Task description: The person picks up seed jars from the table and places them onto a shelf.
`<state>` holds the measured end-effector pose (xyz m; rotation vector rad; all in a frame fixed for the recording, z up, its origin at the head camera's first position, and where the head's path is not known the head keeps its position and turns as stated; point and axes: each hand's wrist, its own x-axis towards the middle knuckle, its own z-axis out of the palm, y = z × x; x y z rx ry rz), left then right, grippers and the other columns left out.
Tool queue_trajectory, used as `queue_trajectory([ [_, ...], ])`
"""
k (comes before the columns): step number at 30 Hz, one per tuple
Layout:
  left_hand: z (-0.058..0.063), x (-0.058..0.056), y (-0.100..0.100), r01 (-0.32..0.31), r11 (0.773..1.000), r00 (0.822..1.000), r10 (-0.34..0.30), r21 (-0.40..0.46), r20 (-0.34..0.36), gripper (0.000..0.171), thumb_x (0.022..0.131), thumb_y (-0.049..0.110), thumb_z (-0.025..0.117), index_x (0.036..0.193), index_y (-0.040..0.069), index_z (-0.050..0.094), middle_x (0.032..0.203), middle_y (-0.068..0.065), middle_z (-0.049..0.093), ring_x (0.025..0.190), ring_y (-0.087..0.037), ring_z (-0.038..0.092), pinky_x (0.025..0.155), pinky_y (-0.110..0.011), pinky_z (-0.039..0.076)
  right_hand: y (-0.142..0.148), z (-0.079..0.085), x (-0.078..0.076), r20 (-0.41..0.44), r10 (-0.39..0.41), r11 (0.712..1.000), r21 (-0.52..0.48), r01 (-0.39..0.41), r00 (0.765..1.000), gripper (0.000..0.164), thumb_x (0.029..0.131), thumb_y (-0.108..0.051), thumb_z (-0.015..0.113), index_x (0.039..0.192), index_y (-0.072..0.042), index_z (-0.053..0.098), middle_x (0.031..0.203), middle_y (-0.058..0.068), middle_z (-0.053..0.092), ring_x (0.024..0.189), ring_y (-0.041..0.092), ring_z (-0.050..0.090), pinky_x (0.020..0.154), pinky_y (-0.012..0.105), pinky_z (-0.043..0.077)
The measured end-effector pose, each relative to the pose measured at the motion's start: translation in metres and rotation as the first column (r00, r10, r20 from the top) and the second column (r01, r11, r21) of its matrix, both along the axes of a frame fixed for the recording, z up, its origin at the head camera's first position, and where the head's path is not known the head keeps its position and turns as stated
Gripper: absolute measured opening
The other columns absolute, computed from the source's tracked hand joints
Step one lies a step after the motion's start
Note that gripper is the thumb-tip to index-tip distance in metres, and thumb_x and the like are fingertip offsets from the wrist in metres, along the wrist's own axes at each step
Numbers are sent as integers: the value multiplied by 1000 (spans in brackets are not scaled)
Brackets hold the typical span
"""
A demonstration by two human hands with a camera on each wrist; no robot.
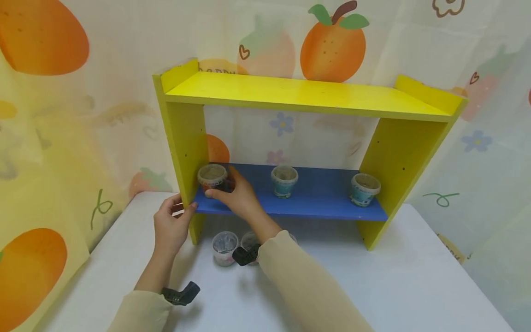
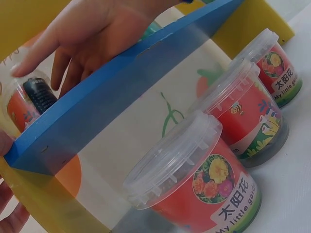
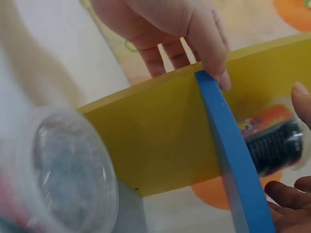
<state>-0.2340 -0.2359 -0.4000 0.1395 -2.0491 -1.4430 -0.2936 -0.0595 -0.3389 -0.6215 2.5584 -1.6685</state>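
On the blue board of a small yellow shelf unit (image 1: 180,138), a clear-lidded tub with a red and black label (image 1: 212,175) stands at the left end. My right hand (image 1: 240,193) is spread about it, thumb at its front and fingers to its right. In the right wrist view, a gap shows between those fingers and the tub (image 3: 274,143). My left hand (image 1: 171,226) grips the left side panel, thumb at the board's front corner and fingers on the panel's outer side.
Two blue-labelled tubs stand on the board, one mid-way (image 1: 284,182) and one at the right (image 1: 365,190). Below the board, red-labelled tubs (image 2: 194,170) stand in a row on the white table (image 1: 332,276), partly hidden by my right arm. A fruit-print cloth (image 1: 124,92) hangs behind.
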Motion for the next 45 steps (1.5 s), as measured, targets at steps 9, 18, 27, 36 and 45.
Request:
queue_trajectory([
  [9, 2, 0, 0, 9, 1000, 1000, -9, 5, 23, 42, 91, 23, 71, 127, 3, 62, 119, -12, 64, 100, -19, 59, 77, -4, 46, 48, -2, 30, 39, 52, 999, -17, -52, 998, 83, 86, -45, 74, 154, -23, 32, 151, -5, 46, 137, 20, 47, 111, 36, 41],
  [18, 0, 1, 0, -5, 1000, 999, 4, 19, 51, 44, 91, 26, 71, 128, 4, 62, 120, -12, 64, 101, -19, 59, 76, -4, 45, 104, -19, 50, -33, 90, 989, -111, -93, 995, 72, 89, -32, 73, 150, -12, 41, 146, -2, 52, 136, 14, 47, 111, 29, 40],
  [27, 1, 3, 1, 4, 1000, 998, -5, 18, 68, 46, 92, 27, 70, 131, 5, 60, 123, -13, 62, 106, -22, 58, 78, -4, 44, 145, -40, 71, -47, 45, 970, -237, -55, 998, 57, 89, -19, 74, 141, -7, 52, 139, 5, 59, 132, 19, 53, 105, 34, 44],
  [36, 2, 3, 1, -13, 1000, 996, 12, 10, 85, 45, 93, 28, 69, 131, 7, 60, 124, -10, 63, 106, -19, 58, 80, -6, 45, 167, -51, 75, 13, 13, 993, -115, -11, 1000, 48, 86, -22, 77, 131, -14, 62, 131, 4, 64, 127, 22, 57, 105, 32, 46],
  [45, 2, 2, 2, -10, 1000, 996, 9, 13, 91, 45, 93, 28, 69, 131, 6, 60, 124, -10, 62, 106, -18, 57, 80, -6, 45, 187, -76, 58, 90, 76, 995, 57, -81, 993, 64, 82, -25, 81, 139, -11, 55, 140, 5, 58, 134, 31, 50, 112, 49, 38],
])
